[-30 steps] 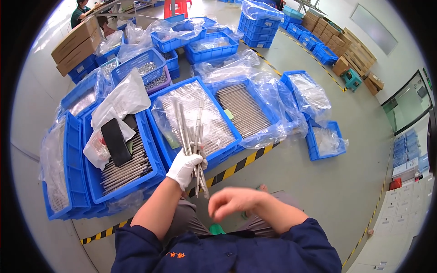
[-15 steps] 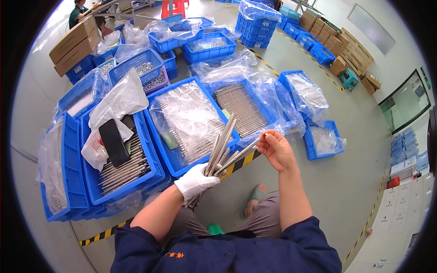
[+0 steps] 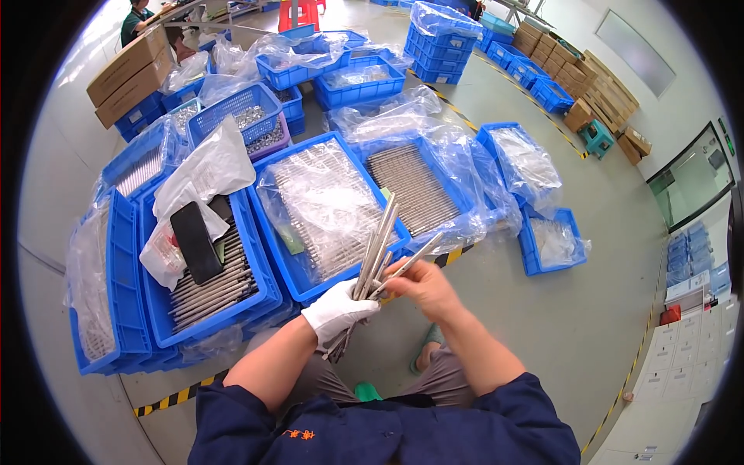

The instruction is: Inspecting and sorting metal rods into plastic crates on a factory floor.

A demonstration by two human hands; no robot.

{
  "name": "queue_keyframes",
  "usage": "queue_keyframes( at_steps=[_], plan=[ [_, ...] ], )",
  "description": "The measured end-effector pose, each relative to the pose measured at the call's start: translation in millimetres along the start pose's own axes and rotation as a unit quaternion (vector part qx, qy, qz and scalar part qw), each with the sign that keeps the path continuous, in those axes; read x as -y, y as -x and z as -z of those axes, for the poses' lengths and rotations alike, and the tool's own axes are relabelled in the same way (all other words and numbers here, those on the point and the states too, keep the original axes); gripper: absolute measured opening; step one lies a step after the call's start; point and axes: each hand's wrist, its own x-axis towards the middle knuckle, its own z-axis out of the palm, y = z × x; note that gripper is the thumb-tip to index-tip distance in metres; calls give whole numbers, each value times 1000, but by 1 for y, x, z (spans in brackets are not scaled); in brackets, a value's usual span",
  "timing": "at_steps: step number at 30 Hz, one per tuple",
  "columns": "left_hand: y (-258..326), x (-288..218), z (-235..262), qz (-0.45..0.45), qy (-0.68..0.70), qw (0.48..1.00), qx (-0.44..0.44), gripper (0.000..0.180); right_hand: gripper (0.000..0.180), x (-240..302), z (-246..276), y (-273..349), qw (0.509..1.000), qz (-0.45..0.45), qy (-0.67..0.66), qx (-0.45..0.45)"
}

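STEP: sorting through a fan of long grey metal rods [image 3: 377, 252], likely picking one out | NEXT: calls for a clean pinch on one rod | LEFT: white-gloved left hand [image 3: 337, 311] clenched round rod bundle | RIGHT: bare right hand [image 3: 425, 288] fingers narrowed on one splayed rod | BEYOND: blue plastic crate [image 3: 273, 232] of rods

Grey floor [image 3: 589, 325] carries blue crates [image 3: 271, 263], cardboard boxes [image 3: 128, 66].

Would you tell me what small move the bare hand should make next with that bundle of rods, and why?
Probably draw the splayed rod clear of the bundle. The gloved left hand grips the rods low, while the bare right hand pinches that one, already angled away from the others.
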Motion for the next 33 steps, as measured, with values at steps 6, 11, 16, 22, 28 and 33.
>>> queue_keyframes(
  at_steps=[6,11,16,22,28,33],
  plan=[
    [-1,-2,2,6,49,999,-11,33,13,9,15,-6,997,36,-6,-68],
    [-3,3,-1,7,93,996,-5,32,13,-3,-9,-1,999,2,-21,-33],
    [3,-4,-6,-28,84,994,-59,33,12,9,22,-4,983,67,-111,-129],
    [4,-11,4,-73,242,965,-65,38,14,2,9,2,964,-168,-206,30],
    [-5,-14,3,-61,168,983,-36,43,16,-9,-6,0,940,-236,-207,130],
    [-8,-3,6,-57,141,987,-57,39,15,-16,-16,8,932,-282,-156,164]
  ],
)
